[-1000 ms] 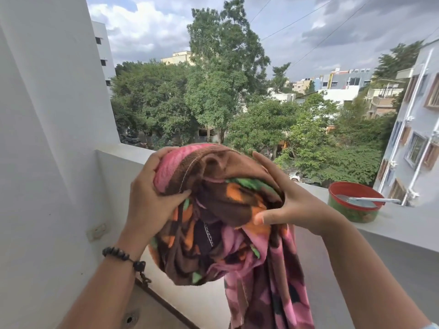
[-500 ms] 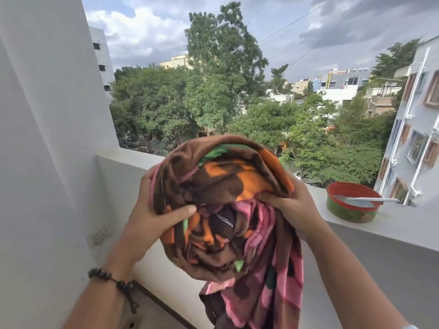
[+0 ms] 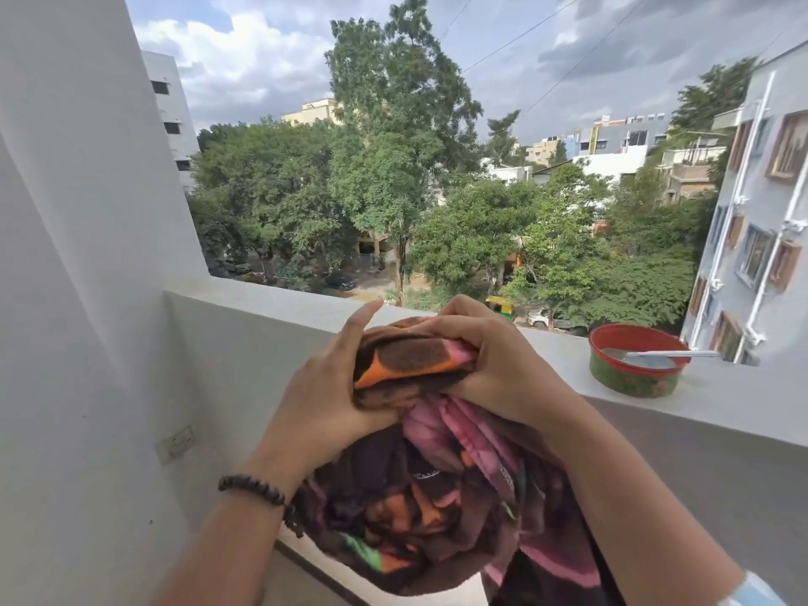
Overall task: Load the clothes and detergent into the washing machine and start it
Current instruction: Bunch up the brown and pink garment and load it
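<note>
A bundled fleece cloth (image 3: 428,500), brown with pink, orange and green patches, hangs in front of my chest on a balcony. My left hand (image 3: 323,395) clasps its upper left side, a dark bead bracelet on that wrist. My right hand (image 3: 494,365) grips the top fold from the right, fingers curled over the fabric. Both hands press together at the top of the bundle. No washing machine or detergent shows in the head view.
A white parapet wall (image 3: 245,308) runs across in front of me, with a white pillar (image 3: 78,255) at the left. A red and green bowl (image 3: 634,365) with a metal spoon sits on the ledge at the right. Trees and buildings lie beyond.
The bundle has dropped lower and been gathered tighter. My hands have come together on its top fold, where before they held its two sides apart.
</note>
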